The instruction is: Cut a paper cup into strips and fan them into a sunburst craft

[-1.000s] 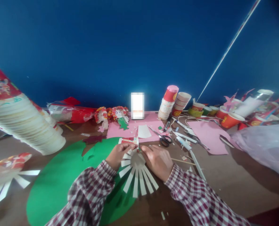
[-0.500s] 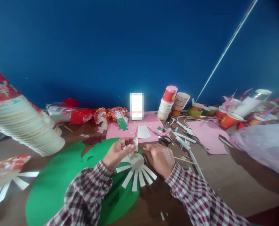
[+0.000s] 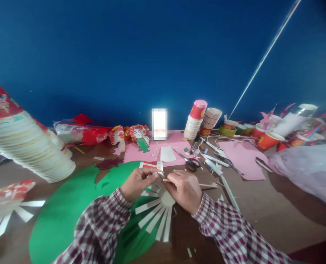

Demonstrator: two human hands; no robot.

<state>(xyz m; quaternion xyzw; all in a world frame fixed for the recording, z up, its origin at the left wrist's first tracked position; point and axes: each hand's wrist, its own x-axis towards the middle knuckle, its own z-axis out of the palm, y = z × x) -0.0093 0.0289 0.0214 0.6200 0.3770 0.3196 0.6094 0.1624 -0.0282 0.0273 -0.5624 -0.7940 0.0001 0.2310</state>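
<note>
A paper cup cut into strips (image 3: pixel 167 200) is spread out like a fan between my hands, its round white base to the right and white strips pointing down and left. My left hand (image 3: pixel 141 181) pinches one strip by its end, and a red printed patch shows above the fingers. My right hand (image 3: pixel 183 189) is closed around a thin wooden stick (image 3: pixel 208 186). The stick's tip pokes out toward the left fingertips, close to a curled white strip end. Whether the tip touches that strip I cannot tell. Beneath lies a large green paper sheet (image 3: pixel 61 212).
Another strip-cut cup (image 3: pixel 6 205) lies at left, below a tall leaning cup stack (image 3: pixel 31 135). Ahead are black-handled scissors (image 3: pixel 192 164) on pink paper (image 3: pixel 132 152) and a paper doll figure (image 3: pixel 141 137). A glue gun (image 3: pixel 214 167), cups (image 3: pixel 270 139) and a plastic bag (image 3: pixel 308 168) sit right.
The cut cup has turned and shifted right, its strips now pointing more down-left. A red printed side came into view. My right hand moved slightly left with the stick, nearer my left fingers.
</note>
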